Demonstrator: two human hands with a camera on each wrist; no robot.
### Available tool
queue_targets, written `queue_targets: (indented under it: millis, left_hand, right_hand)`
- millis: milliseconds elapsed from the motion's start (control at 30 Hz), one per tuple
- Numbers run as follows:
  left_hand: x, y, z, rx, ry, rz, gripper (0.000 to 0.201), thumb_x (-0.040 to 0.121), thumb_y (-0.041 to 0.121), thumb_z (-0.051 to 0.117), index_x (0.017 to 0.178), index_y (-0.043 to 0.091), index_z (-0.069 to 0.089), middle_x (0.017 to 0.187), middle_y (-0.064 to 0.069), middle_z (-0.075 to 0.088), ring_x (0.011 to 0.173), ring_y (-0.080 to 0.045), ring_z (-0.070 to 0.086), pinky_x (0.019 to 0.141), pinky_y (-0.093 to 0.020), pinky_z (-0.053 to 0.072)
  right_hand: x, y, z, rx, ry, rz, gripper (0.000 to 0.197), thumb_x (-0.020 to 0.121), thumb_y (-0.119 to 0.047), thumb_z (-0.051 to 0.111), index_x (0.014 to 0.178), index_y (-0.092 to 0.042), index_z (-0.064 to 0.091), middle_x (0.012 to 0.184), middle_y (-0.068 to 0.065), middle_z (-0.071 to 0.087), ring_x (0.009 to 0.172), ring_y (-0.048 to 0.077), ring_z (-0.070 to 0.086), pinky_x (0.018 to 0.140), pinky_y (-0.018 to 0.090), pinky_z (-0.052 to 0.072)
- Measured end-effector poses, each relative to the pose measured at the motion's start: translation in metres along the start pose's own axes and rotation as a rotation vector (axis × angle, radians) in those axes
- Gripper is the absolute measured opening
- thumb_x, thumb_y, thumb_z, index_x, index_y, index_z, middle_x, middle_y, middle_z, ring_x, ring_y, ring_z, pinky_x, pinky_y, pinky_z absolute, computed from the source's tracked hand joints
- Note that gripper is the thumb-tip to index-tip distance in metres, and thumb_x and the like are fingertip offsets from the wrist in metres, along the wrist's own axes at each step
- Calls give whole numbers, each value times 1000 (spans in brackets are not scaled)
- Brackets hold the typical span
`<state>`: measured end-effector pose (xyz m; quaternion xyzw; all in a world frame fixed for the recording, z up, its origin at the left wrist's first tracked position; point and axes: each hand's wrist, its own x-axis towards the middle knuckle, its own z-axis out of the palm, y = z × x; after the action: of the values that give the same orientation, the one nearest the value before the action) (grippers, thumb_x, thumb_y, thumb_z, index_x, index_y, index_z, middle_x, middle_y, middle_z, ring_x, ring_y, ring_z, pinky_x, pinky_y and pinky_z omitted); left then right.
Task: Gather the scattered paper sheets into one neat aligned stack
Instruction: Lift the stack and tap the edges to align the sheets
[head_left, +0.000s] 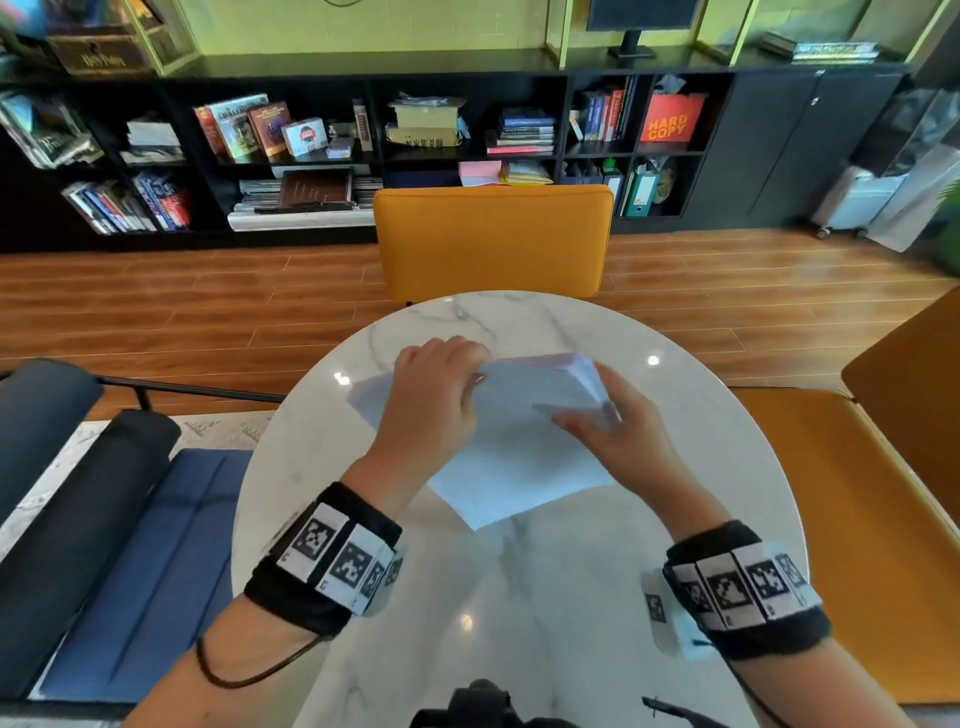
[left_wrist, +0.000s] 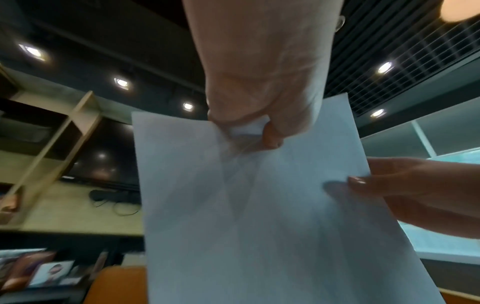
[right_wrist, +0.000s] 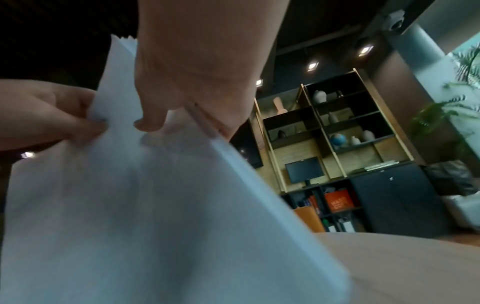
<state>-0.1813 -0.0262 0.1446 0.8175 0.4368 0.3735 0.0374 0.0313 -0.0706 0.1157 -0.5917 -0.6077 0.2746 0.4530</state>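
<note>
Both hands (head_left: 431, 400) (head_left: 605, 441) pinch the sheets (head_left: 519, 447) above the surface (head_left: 519, 597); uneven pinches may let them fan.

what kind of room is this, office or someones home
Probably an office lounge or reading room: long black shelves of books and binders, a monitor on top, and a round marble table with an orange chair.

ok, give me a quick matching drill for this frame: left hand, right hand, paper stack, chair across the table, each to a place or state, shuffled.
Items:
1. left hand
2. right hand
3. paper sheets
4. chair

States:
A. orange, behind the far table edge
B. pinches the sheets' far left edge
C. tilted, near edge down on the marble table
D. grips the sheets' right side

Pairs: 1-B, 2-D, 3-C, 4-A
</note>
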Motion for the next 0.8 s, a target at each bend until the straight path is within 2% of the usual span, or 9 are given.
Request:
queue_targets:
  millis: [67, 167, 233, 300, 400, 467, 633, 700, 800]
  left_hand:
    - [5, 6, -1, -21, 43, 46, 15, 81, 1, 59, 92, 10, 61, 85, -4, 65, 83, -16, 46, 79, -34, 33]
    - [0, -3, 2, -39, 218, -20, 27, 80, 15, 70, 104, 14, 59, 100, -5, 65, 95, -19, 52, 87, -34, 36]
    - [-9, -12, 2, -88, 367, -225, 57, 75, 27, 77, 123, 9, 52, 118, -4, 56, 111, -19, 48, 97, -31, 36]
    - [-20, -14, 2, -386, 341, -570, 76, 76, 31, 76, 139, 12, 37, 133, 5, 42, 125, -13, 41, 104, -29, 33]
    - [-32, -14, 14, -892, 145, -824, 47, 89, 26, 63, 133, 18, 47, 131, 0, 59, 117, -15, 58, 102, -45, 46]
    - [-35, -7, 16, -854, 160, -790, 35, 93, 28, 55, 127, 21, 51, 121, -1, 65, 110, -15, 63, 97, -46, 49]
    - [-45, 6, 25, -954, 166, -728, 16, 99, 24, 43, 111, 33, 48, 111, 4, 63, 100, -7, 63, 77, -19, 53]
    - [-52, 4, 35, -989, 128, -799, 11, 100, 25, 40, 104, 33, 47, 105, 3, 61, 96, -15, 63, 72, -21, 53]
    - [-55, 2, 46, -956, 101, -820, 11, 101, 25, 37, 99, 32, 46, 103, 0, 60, 99, -22, 61, 79, -31, 52]
  right_hand:
    - [4, -7, 3, 97, 17, 38, 19, 81, -22, 72, 84, -40, 65, 74, -27, 70, 75, -6, 64, 70, 17, 50]
    - [3, -2, 5, 185, 72, 72, 12, 83, -22, 69, 81, -34, 67, 69, -24, 71, 68, -6, 65, 64, 16, 52]
    - [1, 5, 3, 240, 124, 127, 2, 83, -22, 69, 84, -24, 69, 69, -14, 72, 69, 4, 67, 68, 28, 54]
    - [-1, 10, 1, 321, 163, 191, 8, 84, -20, 68, 87, -12, 69, 77, -2, 72, 72, 16, 68, 70, 38, 56]
    - [-5, 15, 0, 426, 155, 232, 5, 86, -16, 66, 89, -14, 69, 81, 1, 72, 73, 16, 69, 67, 38, 57]
    - [-8, 17, 1, 468, 151, 228, 7, 86, -16, 65, 93, -15, 69, 81, -3, 74, 74, 13, 70, 65, 32, 54]
    - [-18, 25, 2, 548, 137, 234, 29, 78, -17, 73, 106, -15, 65, 96, 1, 75, 85, 16, 72, 68, 26, 56]
    - [-24, 36, 9, 507, 94, 293, 37, 75, -19, 77, 110, -14, 64, 101, 6, 75, 92, 20, 72, 76, 33, 58]
    - [-23, 48, 16, 379, 112, 349, 40, 77, -23, 77, 113, -14, 63, 103, 6, 74, 95, 21, 71, 83, 40, 58]
